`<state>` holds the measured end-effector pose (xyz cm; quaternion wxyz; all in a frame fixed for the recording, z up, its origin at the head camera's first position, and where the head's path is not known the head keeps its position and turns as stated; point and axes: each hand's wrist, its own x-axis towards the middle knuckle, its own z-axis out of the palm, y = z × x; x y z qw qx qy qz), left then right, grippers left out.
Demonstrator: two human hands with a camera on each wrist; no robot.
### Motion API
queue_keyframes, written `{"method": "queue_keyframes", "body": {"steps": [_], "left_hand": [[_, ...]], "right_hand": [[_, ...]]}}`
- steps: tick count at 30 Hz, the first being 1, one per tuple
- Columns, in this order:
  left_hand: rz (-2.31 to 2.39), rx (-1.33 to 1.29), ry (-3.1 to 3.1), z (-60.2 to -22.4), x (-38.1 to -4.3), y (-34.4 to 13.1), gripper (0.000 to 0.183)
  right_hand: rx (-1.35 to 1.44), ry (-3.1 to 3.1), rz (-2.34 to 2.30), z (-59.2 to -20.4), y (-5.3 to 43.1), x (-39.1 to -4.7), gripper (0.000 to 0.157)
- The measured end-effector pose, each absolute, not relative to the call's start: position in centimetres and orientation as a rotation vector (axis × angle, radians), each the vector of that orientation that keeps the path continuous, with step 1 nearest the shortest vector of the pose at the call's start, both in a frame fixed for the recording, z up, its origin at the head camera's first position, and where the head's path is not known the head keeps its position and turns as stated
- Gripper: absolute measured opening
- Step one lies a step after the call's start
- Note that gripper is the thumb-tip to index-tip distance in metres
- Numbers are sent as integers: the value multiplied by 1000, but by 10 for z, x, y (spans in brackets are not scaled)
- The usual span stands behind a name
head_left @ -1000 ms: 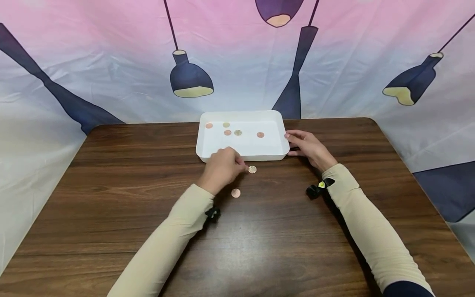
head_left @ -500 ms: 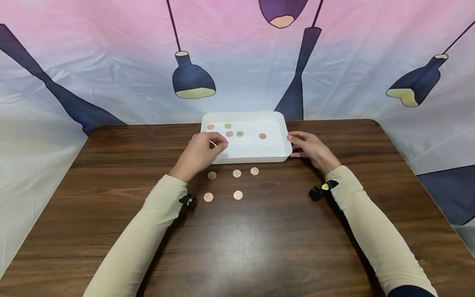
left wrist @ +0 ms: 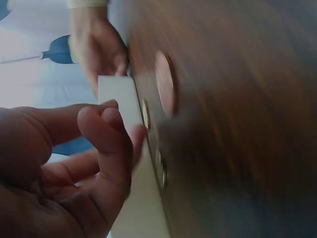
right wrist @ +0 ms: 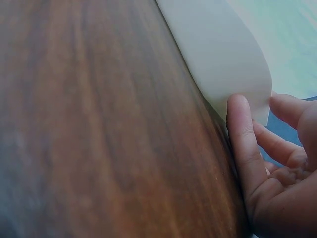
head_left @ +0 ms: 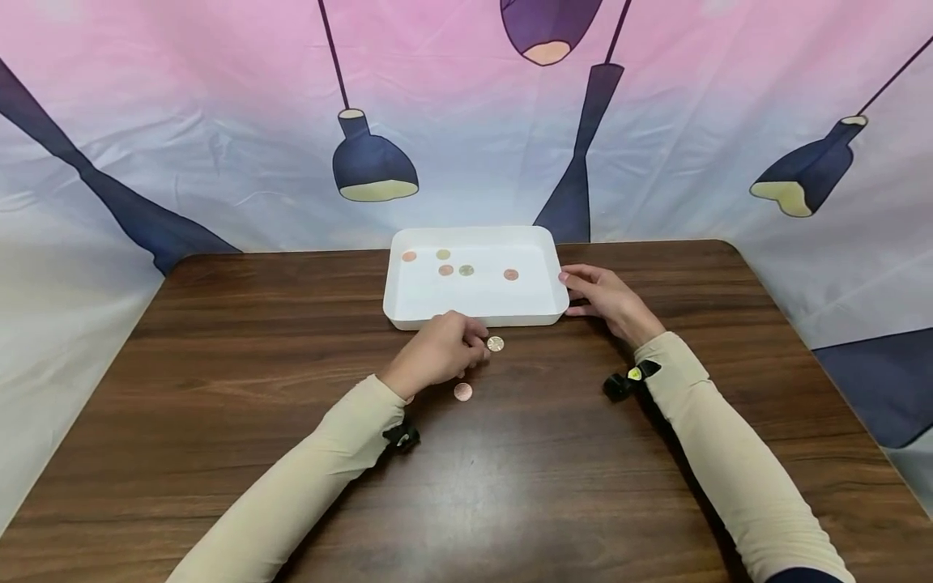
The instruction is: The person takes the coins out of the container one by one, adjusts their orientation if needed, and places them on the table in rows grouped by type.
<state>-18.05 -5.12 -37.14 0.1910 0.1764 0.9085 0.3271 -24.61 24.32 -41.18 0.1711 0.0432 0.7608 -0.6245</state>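
Observation:
My left hand (head_left: pixel 440 352) hovers over the table just in front of a shallow white tray (head_left: pixel 474 318). Its fingers are loosely bent, with nothing visible between them in the left wrist view. Close to its fingertips lies a gold-coloured coin (head_left: pixel 496 344), and a copper-coloured coin (head_left: pixel 462 392) lies nearer to me. Two more coins (left wrist: pixel 164 176) show edge-on below the fingers in the left wrist view; the hand hides them in the head view. My right hand (head_left: pixel 612 304) grips the tray's right side near the front corner, thumb and fingers against its wall (right wrist: pixel 223 54).
Inside the tray lie several coins, among them a copper-coloured one (head_left: pixel 511 274) on the right and a greenish-gold one (head_left: pixel 466 270) near the middle. A dark wooden table (head_left: pixel 219 364) carries everything. Behind it hangs a cloth backdrop (head_left: pixel 474 146) printed with lamps.
My left hand went from the front coins to above the tray's left part, then came back to the front coins. The right hand stays on the tray; the coins inside look unchanged.

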Motion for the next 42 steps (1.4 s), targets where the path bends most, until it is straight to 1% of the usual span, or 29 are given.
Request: {"method": "queue_keyframes", "body": {"steps": [4,13,20,29,35,42], "left_hand": [[958,413,2496,-374,-178,-50,31],[909,422,2593,-376,-178,-41,26],[769,418,2703,-377,-178,-30,17],[751,400,2666,-373,-174,-22,19],[840,468,2635,-368,-175,-32,22],[1040,517,2607,-345,-186,-63,28]], "right_hand": [[127,2157,-1771,-412,242,-246,60],[118,2165,-1769,-412,243,-246,59],[119,2173,-1759,-412,242,-245,61],[125,2163,-1774,-413,242,-244,58],[121,2152,-1776,-414,242,-245,60],[112,2169,-1763,-412,243,-245,61]]}}
